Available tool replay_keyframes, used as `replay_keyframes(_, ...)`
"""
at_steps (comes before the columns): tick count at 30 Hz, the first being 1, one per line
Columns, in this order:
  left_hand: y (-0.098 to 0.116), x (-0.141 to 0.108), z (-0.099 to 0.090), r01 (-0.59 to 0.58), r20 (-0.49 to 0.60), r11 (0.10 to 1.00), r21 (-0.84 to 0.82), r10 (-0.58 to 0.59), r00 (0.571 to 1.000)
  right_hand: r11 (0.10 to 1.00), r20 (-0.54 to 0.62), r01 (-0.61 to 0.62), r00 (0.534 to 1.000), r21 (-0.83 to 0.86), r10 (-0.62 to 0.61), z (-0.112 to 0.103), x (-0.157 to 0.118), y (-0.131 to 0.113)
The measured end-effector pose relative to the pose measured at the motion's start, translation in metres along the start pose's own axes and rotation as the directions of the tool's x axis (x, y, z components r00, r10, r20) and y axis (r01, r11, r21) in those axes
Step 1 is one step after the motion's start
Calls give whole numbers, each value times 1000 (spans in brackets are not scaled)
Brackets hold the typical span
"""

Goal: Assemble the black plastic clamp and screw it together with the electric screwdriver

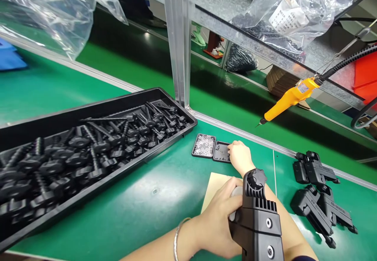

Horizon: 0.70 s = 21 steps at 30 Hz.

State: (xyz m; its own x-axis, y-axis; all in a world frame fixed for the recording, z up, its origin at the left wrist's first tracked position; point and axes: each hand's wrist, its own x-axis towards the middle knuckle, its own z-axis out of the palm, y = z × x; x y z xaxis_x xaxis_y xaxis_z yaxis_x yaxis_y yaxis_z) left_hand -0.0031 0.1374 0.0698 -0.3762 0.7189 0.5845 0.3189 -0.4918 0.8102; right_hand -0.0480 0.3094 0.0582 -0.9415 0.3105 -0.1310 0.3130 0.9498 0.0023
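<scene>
Left hand [219, 217] fingers clenched round black clamp body [259, 221], upright at 6 o'clock on tabletop [141, 202]. Right hand [240, 157] fingers pinching in small screw tray [221, 151], 12 o'clock of clamp. Judgement: keep clamp steady, lift single screw.

Open green bench [141, 202] lies between the long black tray [97, 107] of knobbed bolts on the left and the black clamp body [259, 221] held upright near the front edge. Two small parts dishes [210, 149] sit just beyond the right hand [240, 157], backed closely by a metal rail [250, 135] and an upright post [179, 41]. A hanging yellow screwdriver [287, 102] overhangs the right side, where finished black clamps [319, 198] crowd the bench; clear bags [53, 9] droop overhead at left.
</scene>
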Motion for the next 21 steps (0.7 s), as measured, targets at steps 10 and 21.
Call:
replay_keyframes(10, -3, 0, 0, -29, -9, 997, 73, 30, 1000, 998, 22, 56, 998, -37, -55, 7, 1, 6)
replay_keyframes(21, 2, 1, -2, 56, 26, 998, 37, -57, 998, 933, -42, -4, 999, 360, 20, 18, 9, 3)
